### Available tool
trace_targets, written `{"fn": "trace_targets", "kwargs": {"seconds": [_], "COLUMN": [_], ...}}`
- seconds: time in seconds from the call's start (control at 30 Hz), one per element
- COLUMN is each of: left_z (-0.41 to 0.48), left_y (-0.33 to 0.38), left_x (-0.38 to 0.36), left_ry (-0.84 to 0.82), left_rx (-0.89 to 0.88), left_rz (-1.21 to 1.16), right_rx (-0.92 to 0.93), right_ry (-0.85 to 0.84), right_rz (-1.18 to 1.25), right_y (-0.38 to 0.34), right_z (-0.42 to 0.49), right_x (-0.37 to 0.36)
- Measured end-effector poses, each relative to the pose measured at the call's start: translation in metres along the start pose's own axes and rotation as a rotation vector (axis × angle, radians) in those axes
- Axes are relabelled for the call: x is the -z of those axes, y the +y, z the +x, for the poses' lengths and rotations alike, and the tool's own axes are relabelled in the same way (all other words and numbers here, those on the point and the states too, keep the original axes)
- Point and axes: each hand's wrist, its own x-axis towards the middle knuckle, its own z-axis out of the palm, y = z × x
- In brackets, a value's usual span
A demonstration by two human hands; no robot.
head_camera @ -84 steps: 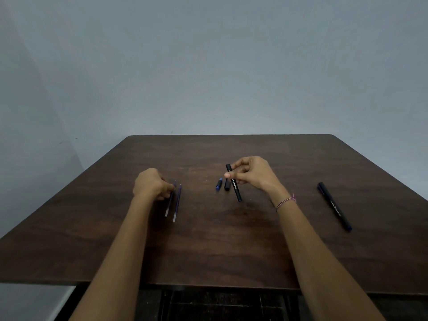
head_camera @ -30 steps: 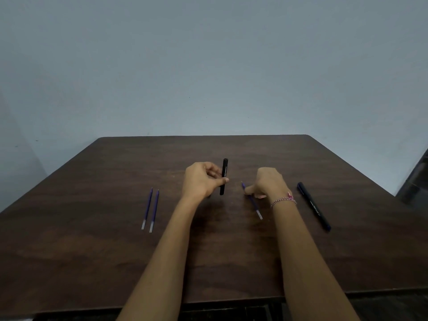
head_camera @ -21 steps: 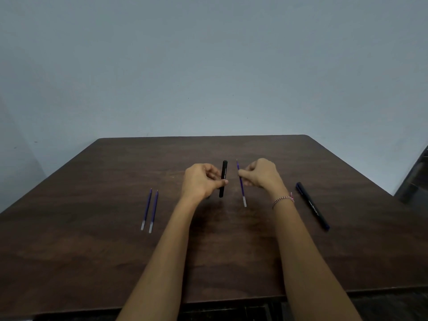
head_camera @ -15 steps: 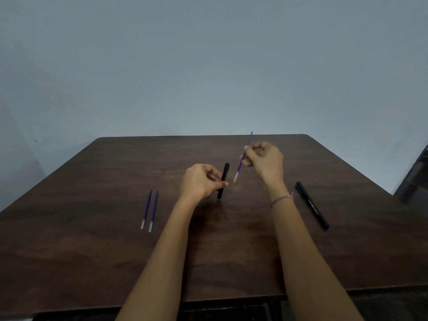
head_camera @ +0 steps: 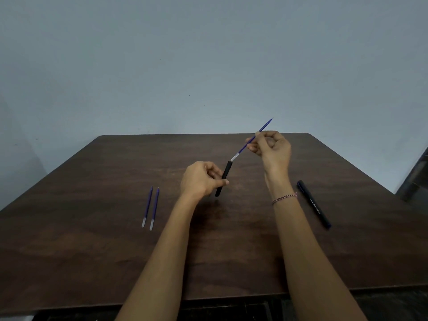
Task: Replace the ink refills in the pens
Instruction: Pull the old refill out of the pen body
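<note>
My left hand (head_camera: 201, 179) grips a black pen barrel (head_camera: 225, 171), tilted with its open end up and to the right, above the middle of the table. My right hand (head_camera: 272, 148) pinches a thin blue ink refill (head_camera: 264, 127) between thumb and fingers. The refill's clear lower end touches the mouth of the barrel. Two more blue refills (head_camera: 151, 207) lie side by side on the table to the left. A second black pen (head_camera: 313, 206) lies whole on the right.
The dark wooden table (head_camera: 92, 251) stands against a plain grey wall. A dark object (head_camera: 416, 172) shows at the right edge of the view, beyond the table.
My right hand picked the refill off the table, lifted and turned it, and brought its clear end to the barrel's mouth. My left hand tilted the barrel slightly.
</note>
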Motion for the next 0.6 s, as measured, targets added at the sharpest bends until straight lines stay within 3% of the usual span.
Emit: {"fn": "trace_targets", "kwargs": {"seconds": [0.6], "left_z": [-0.0012], "left_y": [0.0005], "left_x": [0.0044], "left_ry": [0.009], "left_rx": [-0.004], "left_rz": [0.023], "right_rx": [0.036], "right_ry": [-0.004], "right_rz": [-0.065], "right_y": [-0.0001], "right_z": [-0.0037], "right_x": [-0.0031]}}
